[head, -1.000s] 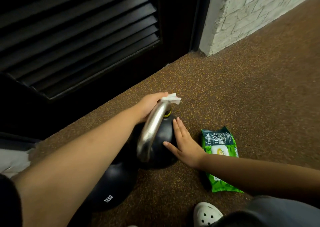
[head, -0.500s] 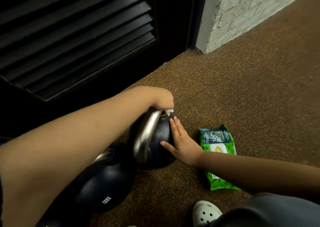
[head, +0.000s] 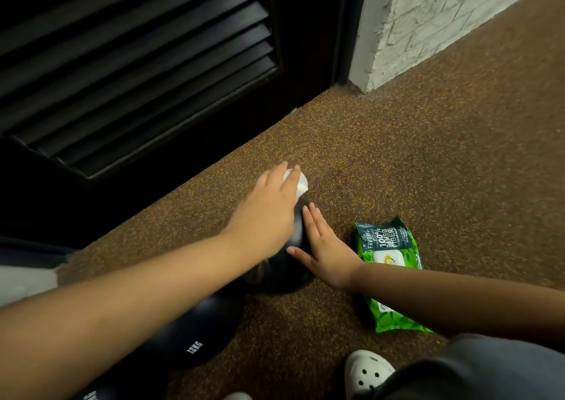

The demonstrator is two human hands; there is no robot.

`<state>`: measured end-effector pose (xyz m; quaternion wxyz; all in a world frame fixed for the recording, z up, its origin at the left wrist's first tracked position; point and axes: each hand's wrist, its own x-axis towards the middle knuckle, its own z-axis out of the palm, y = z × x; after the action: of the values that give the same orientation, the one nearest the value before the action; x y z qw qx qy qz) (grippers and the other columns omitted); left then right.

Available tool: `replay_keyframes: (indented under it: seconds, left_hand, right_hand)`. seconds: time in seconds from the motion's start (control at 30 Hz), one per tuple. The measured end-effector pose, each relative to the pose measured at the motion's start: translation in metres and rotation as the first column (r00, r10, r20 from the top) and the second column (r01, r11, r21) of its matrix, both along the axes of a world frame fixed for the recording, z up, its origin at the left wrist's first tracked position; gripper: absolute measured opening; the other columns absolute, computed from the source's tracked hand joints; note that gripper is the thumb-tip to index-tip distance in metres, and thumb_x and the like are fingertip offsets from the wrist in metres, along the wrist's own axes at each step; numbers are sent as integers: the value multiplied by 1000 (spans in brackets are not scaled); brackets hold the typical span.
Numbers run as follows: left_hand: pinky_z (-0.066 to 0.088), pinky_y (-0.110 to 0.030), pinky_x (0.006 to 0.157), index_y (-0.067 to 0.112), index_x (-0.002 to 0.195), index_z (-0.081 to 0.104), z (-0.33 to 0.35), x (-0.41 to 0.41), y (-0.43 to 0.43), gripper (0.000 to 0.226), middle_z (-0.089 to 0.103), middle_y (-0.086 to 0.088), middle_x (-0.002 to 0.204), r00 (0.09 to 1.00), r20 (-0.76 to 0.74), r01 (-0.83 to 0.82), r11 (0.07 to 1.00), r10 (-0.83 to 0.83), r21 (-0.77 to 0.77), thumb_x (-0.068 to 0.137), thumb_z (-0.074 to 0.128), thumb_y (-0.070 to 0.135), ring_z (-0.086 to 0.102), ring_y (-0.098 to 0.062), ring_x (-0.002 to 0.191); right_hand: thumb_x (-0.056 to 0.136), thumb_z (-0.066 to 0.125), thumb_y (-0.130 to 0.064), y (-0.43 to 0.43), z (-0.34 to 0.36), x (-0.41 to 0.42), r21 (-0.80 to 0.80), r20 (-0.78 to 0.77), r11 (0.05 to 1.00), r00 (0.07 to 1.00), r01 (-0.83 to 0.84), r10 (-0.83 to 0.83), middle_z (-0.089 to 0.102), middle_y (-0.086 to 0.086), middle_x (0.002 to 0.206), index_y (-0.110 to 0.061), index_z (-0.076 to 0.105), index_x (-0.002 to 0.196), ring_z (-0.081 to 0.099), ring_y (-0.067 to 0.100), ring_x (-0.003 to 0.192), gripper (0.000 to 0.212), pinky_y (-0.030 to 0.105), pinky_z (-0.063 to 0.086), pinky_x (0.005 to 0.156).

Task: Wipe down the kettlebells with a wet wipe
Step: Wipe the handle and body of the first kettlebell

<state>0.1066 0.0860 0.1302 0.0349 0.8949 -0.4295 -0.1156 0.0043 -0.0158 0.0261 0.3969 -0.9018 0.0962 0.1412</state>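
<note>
A black kettlebell [head: 282, 274] stands on the brown floor, mostly hidden under my hands. My left hand [head: 269, 210] lies over its far top side, pressing a crumpled white wet wipe [head: 301, 184] that sticks out past the fingers. My right hand [head: 324, 246] rests flat with fingers extended against the kettlebell's right side. A second black kettlebell [head: 195, 338] marked 12KG sits nearer me, below my left forearm. A third dark kettlebell shows only at the bottom left edge.
A green wet wipe pack [head: 388, 265] lies on the floor right of my right wrist. A black louvred door [head: 137, 63] and a white brick wall corner [head: 412, 26] stand behind. My white clog [head: 367, 372] is at the bottom.
My left hand with the wipe has moved from the handle's top over to the far side of the kettlebell, now covering the handle. My right hand stays against the kettlebell's side.
</note>
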Motion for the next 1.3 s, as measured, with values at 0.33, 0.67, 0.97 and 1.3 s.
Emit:
replay_keyframes:
  seconds: [0.33, 0.67, 0.97, 1.3]
  left_hand:
    - [5, -24, 118, 3, 149, 13, -30, -48, 95, 56, 2, -17, 158, 993, 15, 120, 969, -119, -216, 100, 26, 25, 6, -29, 147]
    - [23, -35, 115, -1, 144, 22, -19, -31, 55, 53, 23, -24, 152, 998, 60, 36, 980, -25, -195, 101, 17, 31, 25, -33, 141]
    - [42, -38, 92, 5, 128, 42, 1, 17, -40, 36, 47, -18, 130, 994, 63, -106, 970, 94, 220, 96, 42, 21, 49, -33, 118]
    - [41, -33, 91, -3, 122, 56, -3, 55, -80, 38, 55, -19, 131, 975, -222, 75, 895, 28, 440, 96, 36, 17, 51, -33, 118]
  right_hand:
    - [92, 44, -49, -1, -1, 0, 13, -15, 1000, 1000, 1, -1, -18, 10, 156, -8, -10, 148, -16, 19, 144, 88, 28, -4, 117]
    - [93, 43, -48, 1, -3, 0, 4, 5, 1000, 1000, 4, -4, -17, 12, 156, -5, -10, 147, -17, 19, 144, 88, 31, -4, 118]
    - [93, 42, -50, 1, -4, 0, -5, -1, 1000, 1000, 4, -4, -17, 12, 156, -6, -10, 148, -16, 20, 144, 88, 33, -2, 119]
    - [93, 43, -48, 1, -1, 0, -12, -10, 1000, 1000, 4, -4, -16, 12, 156, -6, -9, 148, -15, 20, 144, 87, 30, -4, 118]
